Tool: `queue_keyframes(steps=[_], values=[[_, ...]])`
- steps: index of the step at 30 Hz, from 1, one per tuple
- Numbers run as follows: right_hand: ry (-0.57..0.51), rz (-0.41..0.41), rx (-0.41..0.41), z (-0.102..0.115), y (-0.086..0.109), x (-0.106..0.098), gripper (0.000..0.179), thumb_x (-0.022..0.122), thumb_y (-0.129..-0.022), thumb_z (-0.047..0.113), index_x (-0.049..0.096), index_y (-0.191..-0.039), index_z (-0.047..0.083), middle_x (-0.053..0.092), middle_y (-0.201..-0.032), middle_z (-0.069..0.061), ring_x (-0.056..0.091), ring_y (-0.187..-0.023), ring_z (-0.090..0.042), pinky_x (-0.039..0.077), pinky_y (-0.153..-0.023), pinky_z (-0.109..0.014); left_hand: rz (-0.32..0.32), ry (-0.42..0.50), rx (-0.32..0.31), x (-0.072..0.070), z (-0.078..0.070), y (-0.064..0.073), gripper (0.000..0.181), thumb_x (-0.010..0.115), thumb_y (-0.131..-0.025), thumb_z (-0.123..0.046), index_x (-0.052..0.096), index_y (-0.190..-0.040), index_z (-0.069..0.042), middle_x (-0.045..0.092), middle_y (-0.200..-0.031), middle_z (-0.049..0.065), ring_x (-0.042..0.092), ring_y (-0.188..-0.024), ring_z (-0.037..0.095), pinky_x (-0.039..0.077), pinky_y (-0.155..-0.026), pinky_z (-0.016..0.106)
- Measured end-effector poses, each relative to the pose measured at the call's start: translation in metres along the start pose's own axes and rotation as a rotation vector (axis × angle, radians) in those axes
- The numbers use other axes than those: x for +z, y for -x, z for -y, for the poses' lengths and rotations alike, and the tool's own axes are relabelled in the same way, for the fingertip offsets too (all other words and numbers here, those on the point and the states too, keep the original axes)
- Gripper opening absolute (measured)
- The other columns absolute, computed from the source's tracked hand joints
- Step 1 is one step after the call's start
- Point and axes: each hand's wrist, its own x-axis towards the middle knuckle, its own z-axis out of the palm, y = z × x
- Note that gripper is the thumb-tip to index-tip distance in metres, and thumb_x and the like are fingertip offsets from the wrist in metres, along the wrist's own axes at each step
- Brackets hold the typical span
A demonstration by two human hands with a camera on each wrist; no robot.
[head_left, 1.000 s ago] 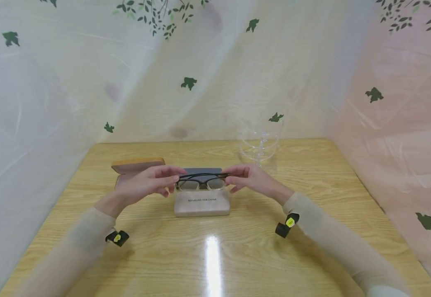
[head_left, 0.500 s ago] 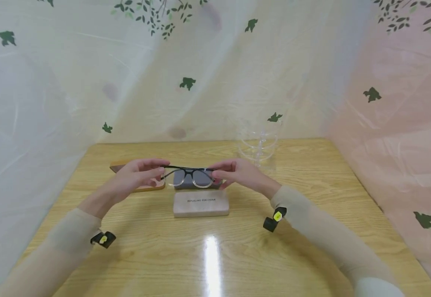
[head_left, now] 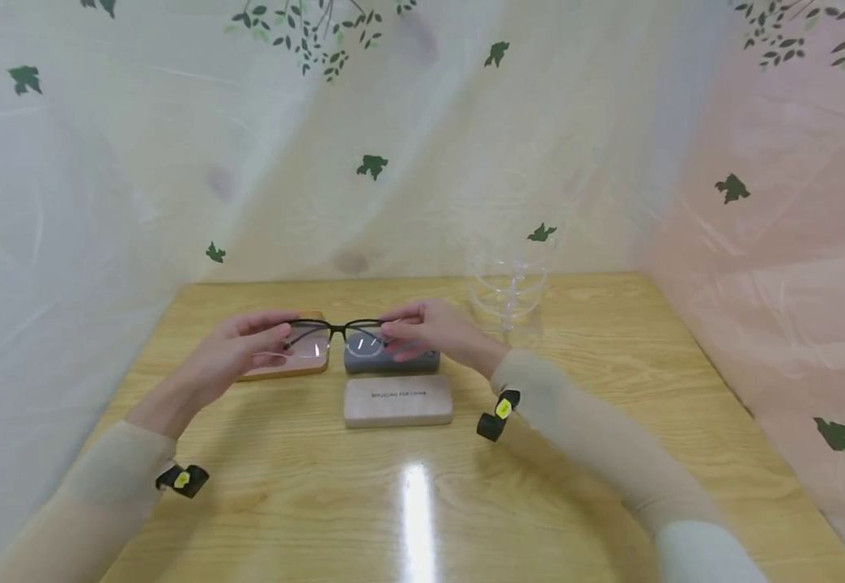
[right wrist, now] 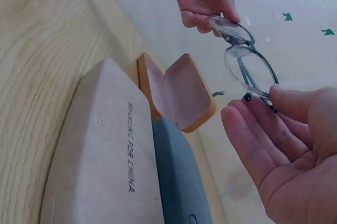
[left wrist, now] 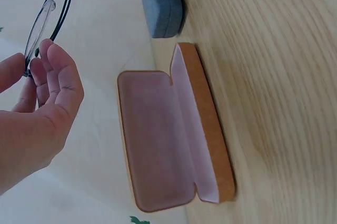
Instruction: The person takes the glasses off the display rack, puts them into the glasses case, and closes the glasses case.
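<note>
My left hand (head_left: 229,356) and right hand (head_left: 437,334) pinch a pair of eyeglasses (head_left: 338,329) between them, one at each end of the frame. The glasses have a black upper rim and clear lower rims, and their temples (left wrist: 64,13) are folded in behind the lenses. They hang above the table. Beneath and behind the left hand lies an orange glasses case (left wrist: 210,124), lid up, its pink lining bare in both wrist views. The head view has that case partly hidden by the left hand and the lenses.
Right of the orange case sits a closed grey-blue case (head_left: 393,362). In front of it is a closed pale case (head_left: 397,405) lettered "REFUELING FOR CHINA". A clear tiered stand (head_left: 511,300) rises at the back right of the wooden table (head_left: 306,502). Patterned sheets (head_left: 422,210) surround the table.
Both hands have carried the glasses leftward, from over the pale and grey-blue cases to between the grey-blue case and the orange one. The lenses tilted more toward the head camera. The cases stayed put.
</note>
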Motion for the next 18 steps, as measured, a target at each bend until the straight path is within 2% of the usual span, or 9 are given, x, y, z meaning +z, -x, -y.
queue_keyframes(steps=[4, 11, 14, 18], values=[[-0.054, -0.034, 0.023, -0.001, -0.012, 0.012, 0.038, 0.066, -0.101, 0.012, 0.061, -0.136, -0.001, 0.068, -0.124, -0.022, 0.072, -0.103, -0.029, 0.06, -0.083, -0.041, -0.016, 0.026, -0.01, -0.01, 0.009, 0.004, 0.053, 0.061, -0.104, -0.021, 0.044, -0.147, 0.005, 0.061, -0.123, 0.002, 0.065, -0.105, 0.017, 0.056, -0.093, 0.032], [-0.08, -0.086, 0.039, -0.008, -0.032, 0.032, 0.035, 0.063, -0.101, 0.007, 0.061, -0.135, -0.005, 0.071, -0.118, -0.02, 0.073, -0.094, -0.023, 0.061, -0.08, -0.038, -0.024, 0.098, -0.025, -0.025, 0.035, 0.009, 0.052, 0.061, -0.103, -0.014, 0.042, -0.147, 0.007, 0.066, -0.114, 0.003, 0.069, -0.102, 0.018, 0.056, -0.093, 0.034], [-0.095, -0.09, 0.055, -0.013, -0.039, 0.041, 0.035, 0.061, -0.102, 0.006, 0.06, -0.136, -0.004, 0.071, -0.119, -0.019, 0.071, -0.099, -0.023, 0.061, -0.082, -0.037, -0.044, 0.117, -0.044, -0.031, 0.047, 0.012, 0.05, 0.059, -0.104, -0.015, 0.042, -0.147, 0.006, 0.065, -0.113, 0.004, 0.069, -0.104, 0.018, 0.056, -0.094, 0.035], [-0.163, -0.119, 0.077, -0.013, -0.05, 0.054, 0.037, 0.059, -0.103, 0.004, 0.058, -0.139, -0.003, 0.068, -0.124, -0.021, 0.068, -0.108, -0.028, 0.059, -0.087, -0.038, -0.081, 0.146, -0.047, -0.043, 0.058, 0.014, 0.038, 0.059, -0.105, -0.017, 0.052, -0.14, -0.005, 0.065, -0.112, 0.004, 0.069, -0.103, 0.017, 0.055, -0.094, 0.034]])
